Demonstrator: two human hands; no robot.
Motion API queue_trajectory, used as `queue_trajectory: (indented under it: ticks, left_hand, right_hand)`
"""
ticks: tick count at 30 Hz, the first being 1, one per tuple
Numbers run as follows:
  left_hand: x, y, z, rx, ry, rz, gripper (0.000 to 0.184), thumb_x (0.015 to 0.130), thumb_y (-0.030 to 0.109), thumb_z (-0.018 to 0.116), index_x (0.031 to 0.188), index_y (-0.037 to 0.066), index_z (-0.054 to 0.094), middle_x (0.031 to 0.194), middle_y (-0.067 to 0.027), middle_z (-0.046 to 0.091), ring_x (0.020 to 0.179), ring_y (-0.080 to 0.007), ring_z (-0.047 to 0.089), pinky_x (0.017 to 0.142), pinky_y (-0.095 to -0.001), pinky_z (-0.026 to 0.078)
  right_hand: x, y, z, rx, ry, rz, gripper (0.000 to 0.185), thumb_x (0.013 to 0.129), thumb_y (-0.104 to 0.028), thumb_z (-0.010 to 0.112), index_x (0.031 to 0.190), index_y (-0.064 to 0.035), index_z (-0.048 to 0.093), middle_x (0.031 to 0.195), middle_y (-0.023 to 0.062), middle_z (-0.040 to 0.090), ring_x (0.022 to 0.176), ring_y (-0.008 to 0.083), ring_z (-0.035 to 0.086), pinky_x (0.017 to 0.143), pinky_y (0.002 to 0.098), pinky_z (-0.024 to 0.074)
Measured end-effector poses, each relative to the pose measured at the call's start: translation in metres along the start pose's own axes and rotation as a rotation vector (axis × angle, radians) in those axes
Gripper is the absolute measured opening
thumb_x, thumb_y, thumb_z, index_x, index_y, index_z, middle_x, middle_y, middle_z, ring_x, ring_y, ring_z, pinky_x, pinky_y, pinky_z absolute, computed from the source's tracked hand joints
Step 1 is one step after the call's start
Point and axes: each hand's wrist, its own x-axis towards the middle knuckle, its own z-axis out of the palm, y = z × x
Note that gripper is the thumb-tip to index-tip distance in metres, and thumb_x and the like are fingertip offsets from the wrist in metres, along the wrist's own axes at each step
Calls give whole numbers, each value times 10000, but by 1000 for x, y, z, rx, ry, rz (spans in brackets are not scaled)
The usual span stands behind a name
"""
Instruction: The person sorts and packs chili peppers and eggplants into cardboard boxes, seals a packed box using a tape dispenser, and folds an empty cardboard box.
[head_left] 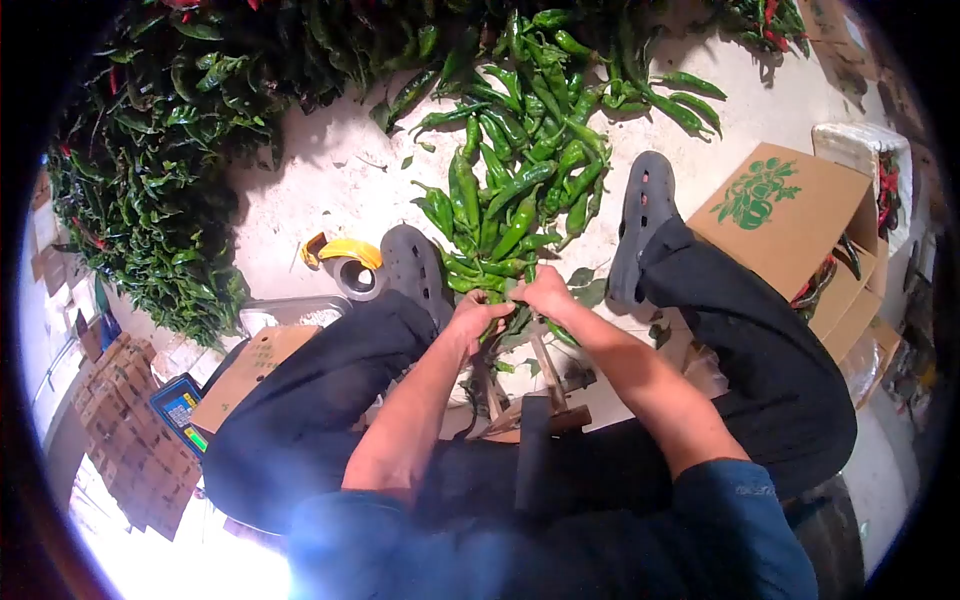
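Observation:
My left hand (478,318) and my right hand (545,292) meet between my feet, at the near end of a pile of long green peppers (520,195). Both are closed, with their fingertips almost touching. A green pepper (497,322) shows at the fingers of my left hand. My right hand pinches at the peppers just beside it, and its fingers partly hide what it grips. More peppers lie directly beyond my knuckles, and loose leaves (588,288) lie to the right of my right hand.
A tape dispenser (355,272) with a yellow top stands by my left shoe (415,268). Heaps of green peppers on the plant (160,150) fill the left and back. Cardboard boxes (790,205) stand on the right. A scale display (182,410) sits at the left.

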Motion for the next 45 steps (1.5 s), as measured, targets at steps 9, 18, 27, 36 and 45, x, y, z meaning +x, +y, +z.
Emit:
queue_trajectory:
  ticks: [9, 18, 27, 36, 45]
  left_hand:
    - [4, -11, 9, 287, 175, 388, 712, 752, -41, 676, 1411, 121, 459, 1223, -144, 636, 1111, -246, 612, 949, -346, 478]
    - [-18, 103, 56, 15, -84, 451, 700, 825, -66, 640, 1472, 46, 397, 1002, -94, 647, 693, -149, 602, 611, -294, 510]
    - [3, 114, 1, 113, 642, 657, 397, 819, 102, 546, 1177, -46, 633, 986, -227, 711, 916, -371, 672, 867, -411, 498]
    - [44, 157, 12, -36, 629, 630, 648, 927, 408, 566, 1463, 54, 477, 1458, -289, 417, 1325, -395, 434, 1137, -422, 307]
    - [30, 198, 50, 33, 293, 630, 798, 836, 429, 768, 1474, 69, 451, 1399, -214, 500, 1267, -304, 512, 1060, -394, 411]
  right_hand:
    - [2, -8, -6, 462, -233, -41, 262, 788, -41, 767, 1042, -39, 708, 899, 33, 715, 693, 122, 634, 568, 289, 490]
    - [-3, -93, -71, 234, 36, -58, 445, 784, -304, 814, 1022, 37, 654, 846, 119, 695, 746, 174, 658, 612, 310, 511]
    - [-18, -121, -129, -137, 610, -440, 393, 836, -311, 609, 1095, -21, 660, 950, 217, 711, 907, 378, 685, 833, 452, 519]
    - [20, -127, -142, -342, 691, -389, 641, 895, -302, 550, 1483, -82, 423, 1350, 264, 497, 1239, 411, 508, 1044, 473, 415]
    - [37, -129, -134, -111, 516, -580, 779, 869, -378, 733, 1492, -34, 415, 1382, 243, 493, 1310, 359, 463, 1106, 400, 365]
